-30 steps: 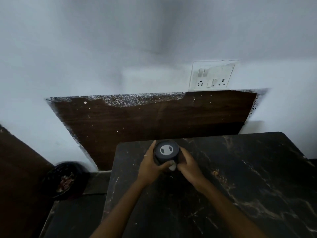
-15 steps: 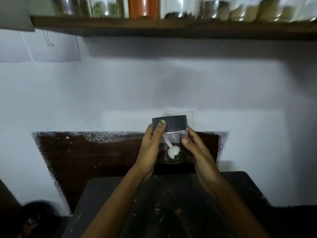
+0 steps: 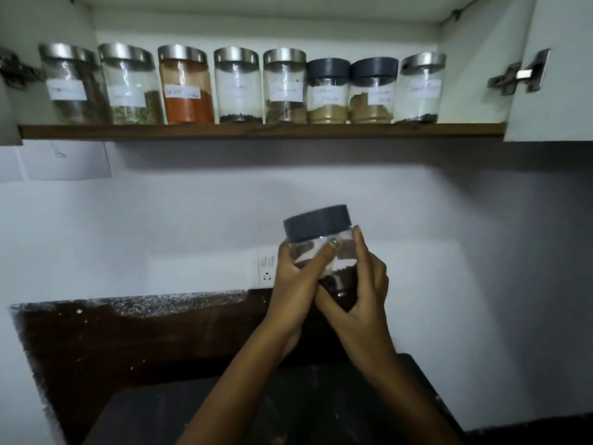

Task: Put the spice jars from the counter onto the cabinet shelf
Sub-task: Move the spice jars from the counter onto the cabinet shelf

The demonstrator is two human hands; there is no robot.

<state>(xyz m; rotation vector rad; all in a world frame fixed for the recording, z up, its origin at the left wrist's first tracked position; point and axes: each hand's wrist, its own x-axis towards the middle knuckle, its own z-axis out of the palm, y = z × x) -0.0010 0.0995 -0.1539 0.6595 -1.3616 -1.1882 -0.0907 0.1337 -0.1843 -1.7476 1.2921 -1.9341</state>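
Gripping the jar (image 3: 321, 248) between curled left hand (image 3: 296, 284) and right hand (image 3: 359, 293), aiming for the crowded shelf (image 3: 256, 131) at twelve o'clock, risks knocking neighbours.

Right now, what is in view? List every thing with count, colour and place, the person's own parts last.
held jar: 1, clear with dark grey lid, dark contents, below the shelf, tilted
shelf jars, silver lids: 6, clear glass, labelled, in a row on the shelf
shelf jars, grey lids: 2, clear, tan powder, side by side right of centre in the row
shelf: 1, brown wood, cabinet bottom
hinges: 2, metal, one at each cabinet side
socket plate: 1, white, on the wall behind the hands
panel: 1, dark brown, low on the wall
counter: 1, black, at the bottom
left hand: grips the held jar
right hand: grips the held jar
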